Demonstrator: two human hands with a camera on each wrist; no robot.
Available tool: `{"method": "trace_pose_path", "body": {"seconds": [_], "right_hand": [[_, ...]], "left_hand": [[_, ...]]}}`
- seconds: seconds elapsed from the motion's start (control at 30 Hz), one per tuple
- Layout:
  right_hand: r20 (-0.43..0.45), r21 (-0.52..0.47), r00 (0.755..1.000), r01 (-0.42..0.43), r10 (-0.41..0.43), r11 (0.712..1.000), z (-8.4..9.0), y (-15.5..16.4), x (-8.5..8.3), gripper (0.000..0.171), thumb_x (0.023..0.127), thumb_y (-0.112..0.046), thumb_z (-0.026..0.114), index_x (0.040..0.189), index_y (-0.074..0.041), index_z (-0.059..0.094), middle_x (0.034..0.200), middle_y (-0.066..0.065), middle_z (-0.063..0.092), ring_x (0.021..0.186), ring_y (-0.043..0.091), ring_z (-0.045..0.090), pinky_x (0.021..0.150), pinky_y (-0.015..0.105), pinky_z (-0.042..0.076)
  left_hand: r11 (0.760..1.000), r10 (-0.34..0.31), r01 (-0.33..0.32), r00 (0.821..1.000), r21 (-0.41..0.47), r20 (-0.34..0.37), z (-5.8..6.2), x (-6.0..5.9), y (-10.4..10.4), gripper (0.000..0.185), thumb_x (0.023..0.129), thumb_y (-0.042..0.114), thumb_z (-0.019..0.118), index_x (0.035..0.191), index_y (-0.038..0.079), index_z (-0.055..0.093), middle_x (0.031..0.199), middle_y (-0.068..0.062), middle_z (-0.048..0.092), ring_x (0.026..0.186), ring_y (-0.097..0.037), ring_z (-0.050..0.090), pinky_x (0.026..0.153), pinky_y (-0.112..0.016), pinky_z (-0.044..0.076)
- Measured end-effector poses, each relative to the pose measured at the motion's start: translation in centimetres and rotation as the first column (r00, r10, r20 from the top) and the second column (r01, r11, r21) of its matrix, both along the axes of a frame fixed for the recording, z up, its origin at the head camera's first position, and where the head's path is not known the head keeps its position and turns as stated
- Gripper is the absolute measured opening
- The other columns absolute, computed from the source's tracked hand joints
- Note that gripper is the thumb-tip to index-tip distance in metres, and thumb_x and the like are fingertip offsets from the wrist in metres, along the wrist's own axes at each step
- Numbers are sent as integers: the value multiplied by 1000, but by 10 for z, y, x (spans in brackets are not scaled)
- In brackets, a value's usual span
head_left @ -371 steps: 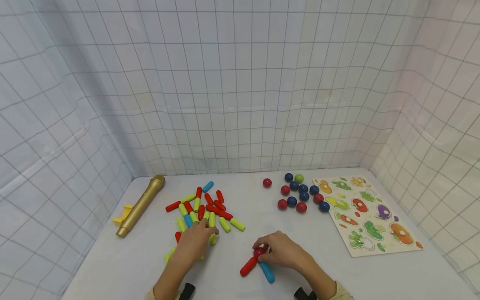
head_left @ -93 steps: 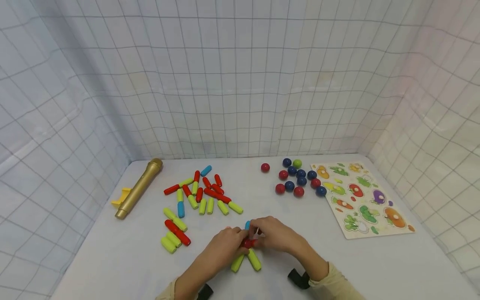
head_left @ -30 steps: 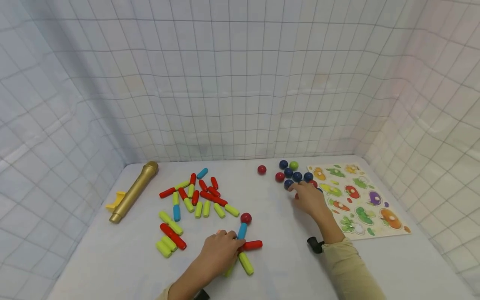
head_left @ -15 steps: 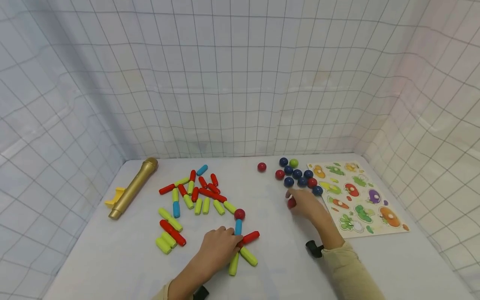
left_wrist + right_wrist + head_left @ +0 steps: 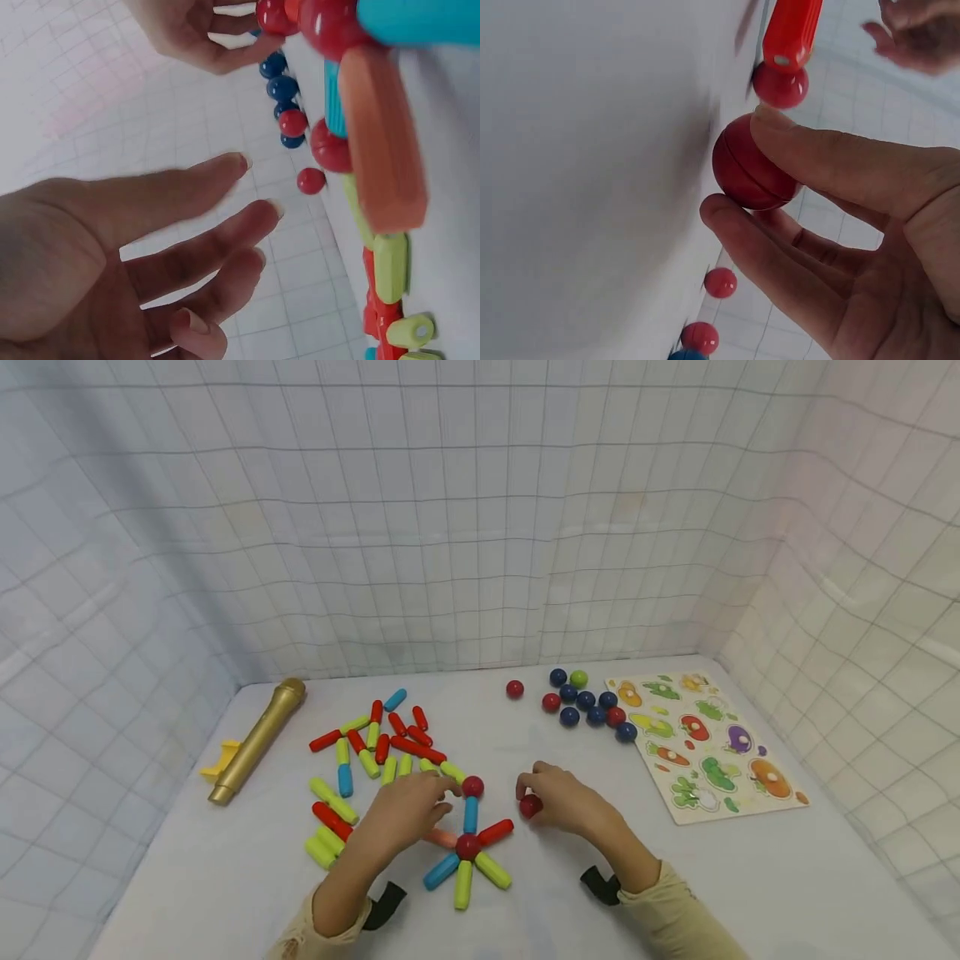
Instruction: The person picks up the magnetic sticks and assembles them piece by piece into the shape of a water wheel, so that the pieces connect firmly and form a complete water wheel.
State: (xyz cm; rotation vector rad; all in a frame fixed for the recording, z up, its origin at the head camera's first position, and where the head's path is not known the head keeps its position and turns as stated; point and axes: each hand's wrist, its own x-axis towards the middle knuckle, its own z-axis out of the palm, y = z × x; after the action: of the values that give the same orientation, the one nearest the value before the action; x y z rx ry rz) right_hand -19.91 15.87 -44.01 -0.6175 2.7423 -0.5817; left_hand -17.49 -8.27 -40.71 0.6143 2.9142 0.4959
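A staged recording booth is suggested: a white counter [image 5: 225, 877] is enclosed on three sides by gridded white sheeting [image 5: 450, 527], and only toys, such as a vegetable puzzle board [image 5: 701, 745], are laid out.

Orange stick [image 5: 441, 837] half under the left hand [image 5: 406, 811]; right wrist view's table [image 5: 592, 187] blurred.

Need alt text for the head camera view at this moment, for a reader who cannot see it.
A person's right hand pinches a red ball beside a star of coloured rods joined at a red centre ball on a white table; the left hand hovers open over it. Loose rods and a gold microphone lie left, more balls and a vegetable puzzle board right.
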Motion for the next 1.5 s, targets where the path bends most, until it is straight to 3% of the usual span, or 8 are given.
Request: {"method": "trace_pose_path", "body": {"seconds": [0.13,0.27,0.47,0.67,1.03,1.27,1.4,1.5], "right_hand": [[15,-9,999,-43,43,999,-3,-5,4,29,76,-7,80,101,-17,67,91,-2,56,82,13,52,71,27,50],[32,-13,998,-47,48,999,-3,-10,9,30,77,-8,80,102,-16,67,90,-2,57,81,13,53,71,26,51],[14,12,999,-47,46,999,-4,-13,12,31,77,-13,81,104,-17,67,90,-3,57,79,12,52,70,25,50],[-16,39,999,-36,37,999,-3,-11,11,32,76,-14,82,104,-18,67,91,-3,58,79,11,53,71,25,52],[-32,59,999,-33,35,998,-2,-7,11,32,77,-16,82,104,-18,66,90,-3,56,78,11,53,71,25,52],[-50,60,998,-37,40,998,0,-7,10,33,76,-15,83,105,-17,67,89,-2,56,76,11,53,70,25,51],[-53,71,998,-37,41,997,1,-6,9,33,77,-15,82,105,-17,67,89,-3,56,76,11,52,70,24,50],[-55,73,998,-34,38,997,2,-6,9,32,77,-15,82,105,-18,67,89,-3,56,77,11,53,70,24,51]], "left_hand": [[998,2,-3,1000,-57,-19,-3,-28,6,28,84,7,73,111,14,70,107,-9,69,89,-20,63,75,-34,58],[993,-57,62,996,-96,62,-22,-59,10,34,85,7,72,118,13,69,115,-9,68,100,-23,62,85,-37,57],[984,-131,142,986,-109,106,-39,-78,9,21,87,16,73,108,16,73,103,-4,68,92,-18,61,87,-35,55],[964,-203,212,977,-162,70,-39,-82,8,23,86,16,74,108,19,71,101,-5,63,83,-15,57,82,-32,57],[951,-182,140,974,-276,-133,-46,-71,11,31,89,20,71,119,17,66,99,-7,61,75,-15,58,72,-28,57],[958,-43,-11,982,-287,-182,-42,-70,3,31,85,11,74,115,15,70,107,-15,61,78,-22,62,74,-35,60],[972,53,-91,983,-218,-174,-40,-74,-9,30,86,11,73,115,13,71,112,-16,58,81,-24,63,76,-36,60],[980,75,-102,984,-169,-159,-33,-69,-14,33,86,12,73,119,15,70,117,-17,58,87,-25,63,77,-38,60]]}}
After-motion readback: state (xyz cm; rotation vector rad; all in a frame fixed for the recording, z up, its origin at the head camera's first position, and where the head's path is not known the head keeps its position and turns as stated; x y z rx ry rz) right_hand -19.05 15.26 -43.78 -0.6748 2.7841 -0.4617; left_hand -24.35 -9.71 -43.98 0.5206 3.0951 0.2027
